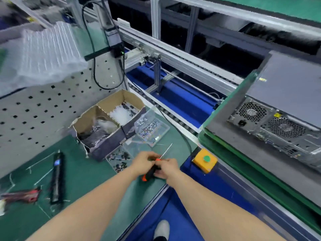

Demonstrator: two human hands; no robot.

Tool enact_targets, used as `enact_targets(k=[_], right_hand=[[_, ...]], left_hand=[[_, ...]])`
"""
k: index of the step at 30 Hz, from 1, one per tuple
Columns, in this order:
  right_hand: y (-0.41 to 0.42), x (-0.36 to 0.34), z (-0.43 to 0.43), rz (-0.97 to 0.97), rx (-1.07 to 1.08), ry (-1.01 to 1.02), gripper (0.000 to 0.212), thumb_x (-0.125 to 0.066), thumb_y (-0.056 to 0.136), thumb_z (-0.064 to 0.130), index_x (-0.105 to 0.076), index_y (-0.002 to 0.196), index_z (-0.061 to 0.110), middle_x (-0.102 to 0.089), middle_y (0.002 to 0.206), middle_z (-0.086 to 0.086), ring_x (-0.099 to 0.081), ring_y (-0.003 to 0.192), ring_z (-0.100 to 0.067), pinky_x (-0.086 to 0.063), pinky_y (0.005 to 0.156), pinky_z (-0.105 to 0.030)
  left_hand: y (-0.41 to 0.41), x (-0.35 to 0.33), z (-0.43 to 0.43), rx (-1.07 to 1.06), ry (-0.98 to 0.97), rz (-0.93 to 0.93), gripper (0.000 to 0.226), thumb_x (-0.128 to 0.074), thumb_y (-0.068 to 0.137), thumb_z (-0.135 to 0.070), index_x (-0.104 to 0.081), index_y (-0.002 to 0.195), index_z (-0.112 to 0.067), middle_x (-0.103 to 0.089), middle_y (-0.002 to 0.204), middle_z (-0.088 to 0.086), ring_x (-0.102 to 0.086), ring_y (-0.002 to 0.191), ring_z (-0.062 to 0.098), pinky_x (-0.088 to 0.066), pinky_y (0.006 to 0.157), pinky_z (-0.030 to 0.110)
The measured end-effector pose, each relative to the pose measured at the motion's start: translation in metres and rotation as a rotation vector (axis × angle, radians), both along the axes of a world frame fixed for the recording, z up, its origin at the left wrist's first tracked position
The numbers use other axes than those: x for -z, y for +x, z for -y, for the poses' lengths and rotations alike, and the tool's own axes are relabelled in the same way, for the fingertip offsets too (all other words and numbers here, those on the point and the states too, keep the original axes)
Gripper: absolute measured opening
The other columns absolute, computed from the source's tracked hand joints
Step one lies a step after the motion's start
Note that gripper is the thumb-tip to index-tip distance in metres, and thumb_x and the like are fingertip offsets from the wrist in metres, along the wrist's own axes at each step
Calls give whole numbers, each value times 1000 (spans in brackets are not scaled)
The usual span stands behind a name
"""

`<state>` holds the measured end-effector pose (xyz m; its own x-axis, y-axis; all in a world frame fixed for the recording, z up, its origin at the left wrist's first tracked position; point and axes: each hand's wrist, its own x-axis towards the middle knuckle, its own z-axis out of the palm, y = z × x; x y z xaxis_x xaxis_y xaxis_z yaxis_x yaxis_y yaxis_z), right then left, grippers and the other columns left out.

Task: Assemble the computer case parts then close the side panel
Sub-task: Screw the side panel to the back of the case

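Both hands are wrapped around a screwdriver with a chunky orange-and-black handle and thin metal shaft, left hand and right hand closed on the grip just above the green-matted table. The grey metal computer case lies on its side well off to the right on a green-edged pallet, fan grilles facing us. Between sit a clear plastic screw box, torn cardboard boxes and a yellow button box.

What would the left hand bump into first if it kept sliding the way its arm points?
Probably the right hand, already touching the left hand around the orange-and-black screwdriver. Past them sits the yellow box with a green button, though depth is unclear.
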<state>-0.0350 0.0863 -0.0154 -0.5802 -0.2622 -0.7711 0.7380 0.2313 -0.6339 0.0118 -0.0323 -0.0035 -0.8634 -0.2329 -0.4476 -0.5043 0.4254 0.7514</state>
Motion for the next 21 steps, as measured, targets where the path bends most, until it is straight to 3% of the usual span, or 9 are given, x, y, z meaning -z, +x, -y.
enact_targets(k=[3, 7, 9, 11, 13, 15, 17, 21], right_hand=[[1, 9, 6, -10, 33, 12, 16, -69, 93, -3, -63, 108, -2, -72, 102, -27, -68, 75, -31, -64, 68, -39], [-5, 10, 2, -218, -99, 245, 4, -75, 87, 16, -74, 84, 14, -76, 89, -17, -66, 76, -26, -59, 80, -42], [-10, 7, -6, -281, -141, 279, 6, -72, 86, 18, -75, 82, 21, -77, 92, -11, -68, 83, -28, -59, 86, -45], [-18, 5, -20, -350, -85, 335, 13, -66, 90, 18, -77, 95, 23, -77, 101, -6, -70, 98, -28, -59, 92, -44], [-27, 4, -40, -434, 21, 414, 10, -63, 94, 22, -70, 99, 24, -74, 100, 3, -68, 96, -23, -57, 86, -40], [-38, 4, -66, -458, 155, 533, 2, -61, 96, 30, -61, 96, 28, -66, 91, 9, -61, 84, -19, -52, 72, -36], [-47, 4, -93, -423, 273, 635, 7, -60, 98, 32, -57, 99, 26, -61, 88, 6, -59, 74, -20, -46, 63, -33], [-62, 2, -130, -329, 382, 596, 11, -70, 90, 28, -64, 97, 24, -60, 95, 3, -64, 80, -22, -53, 64, -34]], left_hand=[[4, 9, 0, -5, -43, -13, 48, -50, 87, 15, -69, 126, -5, -73, 118, 13, -67, 111, 27, -51, 100, 32], [-7, 13, -6, -74, -194, -14, 39, -63, 79, 2, -77, 112, -15, -77, 101, 5, -68, 90, 16, -43, 69, 8], [-18, 11, -12, -75, -263, -29, 40, -65, 73, 0, -76, 109, -15, -74, 104, 5, -67, 96, 19, -46, 77, 14], [-33, 5, -23, -55, -327, -106, 46, -62, 69, 1, -76, 110, -17, -69, 108, 3, -63, 101, 18, -49, 91, 27], [-52, -3, -41, -23, -303, -181, 43, -59, 72, 1, -75, 106, -21, -65, 103, -2, -61, 95, 12, -49, 89, 25], [-74, -8, -64, 48, -238, -181, 35, -61, 75, -1, -75, 99, -23, -66, 94, -4, -60, 81, 9, -46, 75, 12], [-94, -6, -90, 123, -187, -145, 26, -65, 77, -4, -76, 95, -21, -67, 82, -6, -60, 73, 10, -40, 61, 3], [-115, 5, -132, 167, -151, -83, 11, -74, 82, -17, -77, 92, -19, -63, 76, -12, -59, 75, 5, -37, 54, -1]])
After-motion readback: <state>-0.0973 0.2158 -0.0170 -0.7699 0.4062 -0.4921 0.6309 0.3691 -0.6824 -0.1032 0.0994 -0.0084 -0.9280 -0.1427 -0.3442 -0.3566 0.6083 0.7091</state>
